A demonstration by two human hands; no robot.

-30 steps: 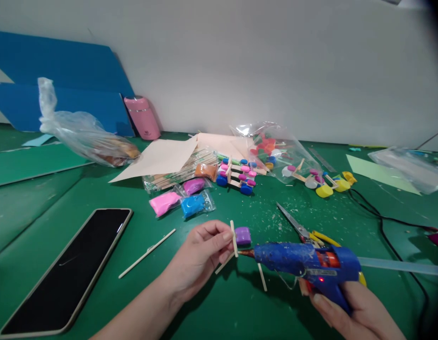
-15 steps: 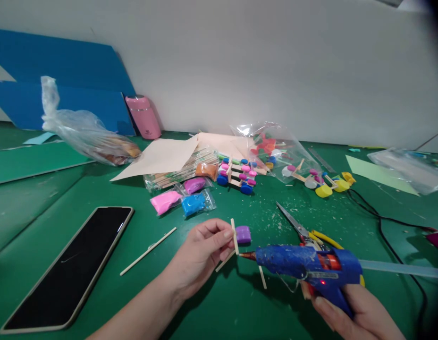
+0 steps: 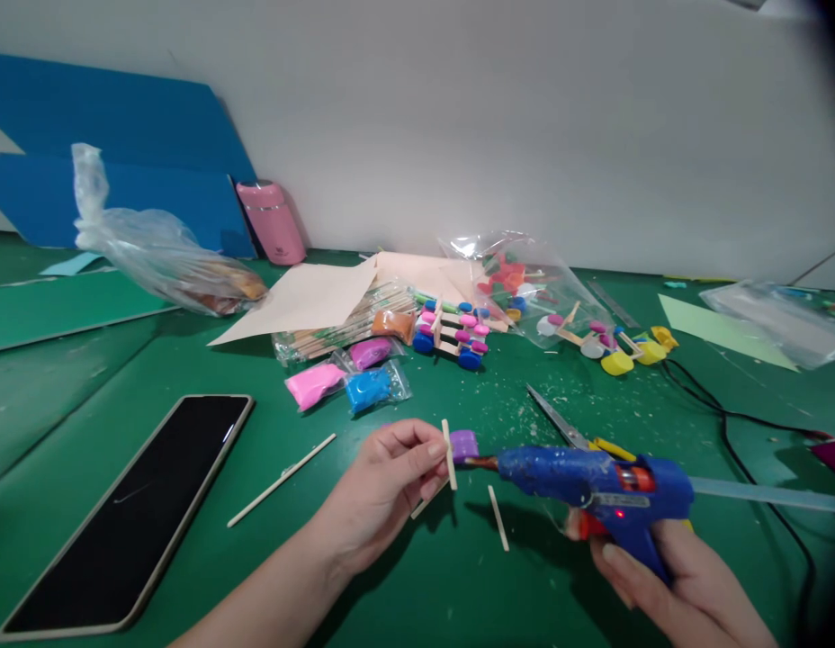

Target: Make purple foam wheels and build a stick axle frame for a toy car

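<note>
Between the thumb and fingers of my left hand (image 3: 397, 468) I pinch a short wooden stick (image 3: 449, 455), held nearly upright. Another stick (image 3: 429, 498) shows below those fingers; whether it is joined to the first I cannot tell. My right hand (image 3: 667, 576) grips a blue glue gun (image 3: 586, 481) by its handle, its red light lit and a clear glue stick (image 3: 768, 495) out of the back. The nozzle (image 3: 483, 463) points left, a little apart from the held stick. A purple block (image 3: 464, 445) lies behind the nozzle, and a loose short stick (image 3: 498, 518) below it.
A phone (image 3: 134, 513) and a longer stick (image 3: 282, 480) lie to the left. Behind are bagged clay packs (image 3: 316, 385), small stick-built models with coloured wheels (image 3: 451, 335) and a pink flask (image 3: 273, 223). Scissors (image 3: 558, 417) lie behind the glue gun; a black cord (image 3: 724, 441) runs at right.
The glue gun has moved up and slightly right, so its nozzle has left the lower end of the held stick. My left hand has stayed almost still.
</note>
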